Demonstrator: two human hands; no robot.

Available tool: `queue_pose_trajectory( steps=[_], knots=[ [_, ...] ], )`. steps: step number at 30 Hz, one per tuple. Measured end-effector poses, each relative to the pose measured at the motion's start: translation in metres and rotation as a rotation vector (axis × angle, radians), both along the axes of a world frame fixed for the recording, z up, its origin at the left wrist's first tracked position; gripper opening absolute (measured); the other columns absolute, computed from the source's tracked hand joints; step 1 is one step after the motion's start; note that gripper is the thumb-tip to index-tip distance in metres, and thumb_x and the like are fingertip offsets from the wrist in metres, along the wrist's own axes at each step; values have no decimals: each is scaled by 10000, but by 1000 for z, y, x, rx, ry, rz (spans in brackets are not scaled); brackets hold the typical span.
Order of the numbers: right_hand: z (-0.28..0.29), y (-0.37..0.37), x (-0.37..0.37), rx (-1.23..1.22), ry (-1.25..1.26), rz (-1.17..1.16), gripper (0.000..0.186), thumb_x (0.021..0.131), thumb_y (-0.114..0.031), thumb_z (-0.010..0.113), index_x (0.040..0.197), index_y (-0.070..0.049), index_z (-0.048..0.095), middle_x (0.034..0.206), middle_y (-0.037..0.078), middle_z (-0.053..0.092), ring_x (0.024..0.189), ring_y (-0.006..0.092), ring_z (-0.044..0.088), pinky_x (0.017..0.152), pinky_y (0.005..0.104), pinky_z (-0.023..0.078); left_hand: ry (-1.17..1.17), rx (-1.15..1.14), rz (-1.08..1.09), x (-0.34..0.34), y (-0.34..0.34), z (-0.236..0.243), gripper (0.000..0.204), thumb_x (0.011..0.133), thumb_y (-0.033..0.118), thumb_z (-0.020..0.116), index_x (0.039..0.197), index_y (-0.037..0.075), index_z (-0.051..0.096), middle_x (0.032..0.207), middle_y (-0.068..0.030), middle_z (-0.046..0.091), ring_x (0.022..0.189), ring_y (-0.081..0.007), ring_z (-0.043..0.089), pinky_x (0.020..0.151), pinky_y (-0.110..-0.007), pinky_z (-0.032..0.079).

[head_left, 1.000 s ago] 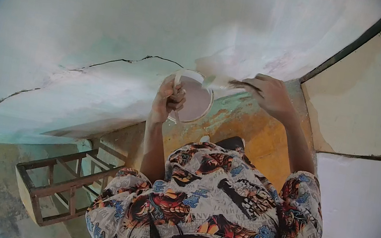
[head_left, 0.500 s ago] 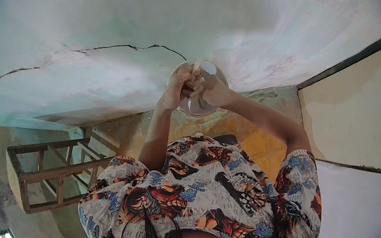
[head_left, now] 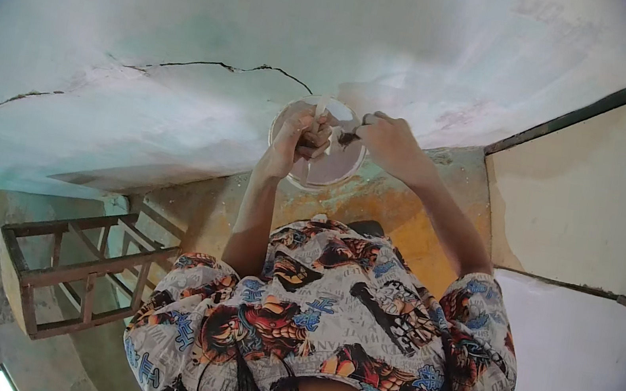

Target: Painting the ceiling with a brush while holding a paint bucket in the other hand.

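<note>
Beside the cracked, blotchy wall (head_left: 218,14), a loose shirt (head_left: 329,310) shows printed figures and lettering. Before it hangs a round white bucket (head_left: 320,189), left hand (head_left: 294,138) curled round its pale strap (head_left: 321,105); the right hand (head_left: 395,149), just apart, pinches a brush (head_left: 347,138) over the bucket's mouth.

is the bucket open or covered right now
Open: the bucket has no lid, and its inside shows beside the left hand.
</note>
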State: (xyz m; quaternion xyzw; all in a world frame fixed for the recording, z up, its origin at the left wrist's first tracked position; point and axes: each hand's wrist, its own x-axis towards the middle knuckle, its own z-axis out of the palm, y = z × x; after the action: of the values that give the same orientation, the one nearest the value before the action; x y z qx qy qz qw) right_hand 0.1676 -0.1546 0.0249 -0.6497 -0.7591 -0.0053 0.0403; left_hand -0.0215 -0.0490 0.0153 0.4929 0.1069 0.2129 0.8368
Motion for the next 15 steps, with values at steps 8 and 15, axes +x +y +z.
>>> queue_pose_trajectory(
  steps=[8,15],
  knots=[
    [25,-58,-2,328,289,-245,265,753,-42,576,1006,-70,647,925,58,595,865,235,568,680,360,488,28,25,55,-2,0,5,344,894,420,367,877,84,439,612,51,259,491,-67,246,472,-231,209],
    [37,-70,3,544,320,-288,292,742,6,595,1016,-74,658,908,56,609,815,224,574,633,334,496,88,8,45,9,6,-1,388,823,518,424,866,135,385,610,75,240,481,-46,228,448,-224,205]
  ],
)
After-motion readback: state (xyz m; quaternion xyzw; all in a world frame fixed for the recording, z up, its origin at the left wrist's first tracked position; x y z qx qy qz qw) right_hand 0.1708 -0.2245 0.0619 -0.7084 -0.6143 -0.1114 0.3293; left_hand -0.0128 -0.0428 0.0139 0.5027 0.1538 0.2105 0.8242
